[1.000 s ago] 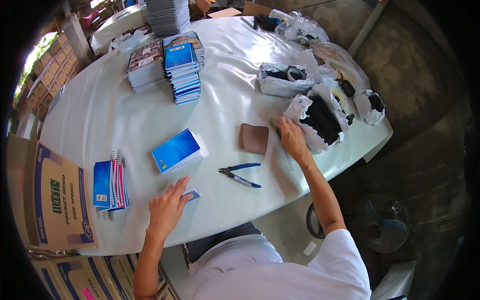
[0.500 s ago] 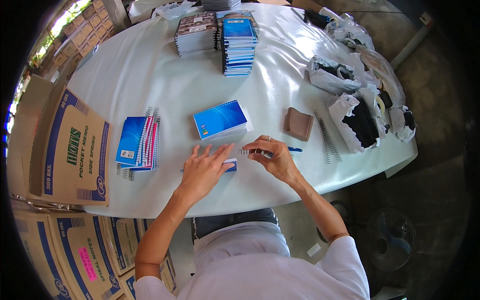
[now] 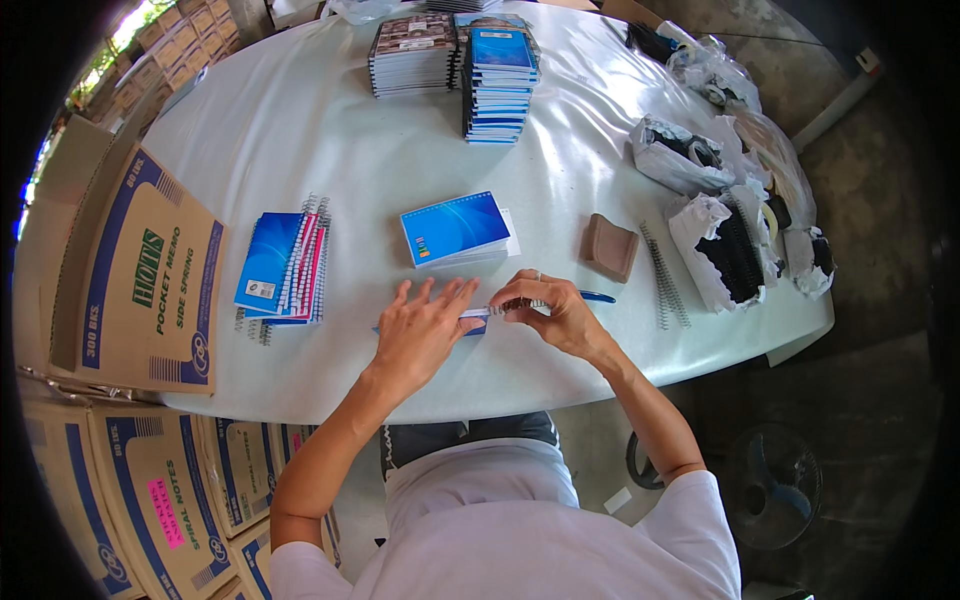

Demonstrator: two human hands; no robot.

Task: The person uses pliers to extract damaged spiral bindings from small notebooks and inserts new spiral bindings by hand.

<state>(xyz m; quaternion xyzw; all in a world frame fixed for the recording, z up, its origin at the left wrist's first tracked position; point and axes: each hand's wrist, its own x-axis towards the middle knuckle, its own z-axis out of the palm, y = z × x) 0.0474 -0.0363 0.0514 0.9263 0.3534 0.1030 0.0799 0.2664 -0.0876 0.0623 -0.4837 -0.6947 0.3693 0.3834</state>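
Observation:
My left hand (image 3: 418,332) is on a small blue-covered notepad (image 3: 476,327) at the near middle of the table. Its fingers stretch along the far side and its thumb presses the near side, covering most of the pad. In the fingertips of my right hand (image 3: 560,315) is a dark metal spiral coil (image 3: 522,303), pinched. The coil's left end meets the right end of the pad's white page edge; whether it passes through the holes cannot be made out. Just beyond my hands lies a stack of blue notepads (image 3: 455,230) with punched holes.
Spiral-bound notebooks (image 3: 270,262) lie at left beside a carton (image 3: 150,280). To the right are a brown block (image 3: 609,248), a blue pen (image 3: 598,297), loose coils (image 3: 664,275) and paper-wrapped coil bundles (image 3: 735,250). Notebook stacks (image 3: 500,85) stand farther back.
My right hand has brought the coil left and its end now touches the notepad's edge; before, a small gap showed. The left hand stays on the pad. The whole view has shifted slightly.

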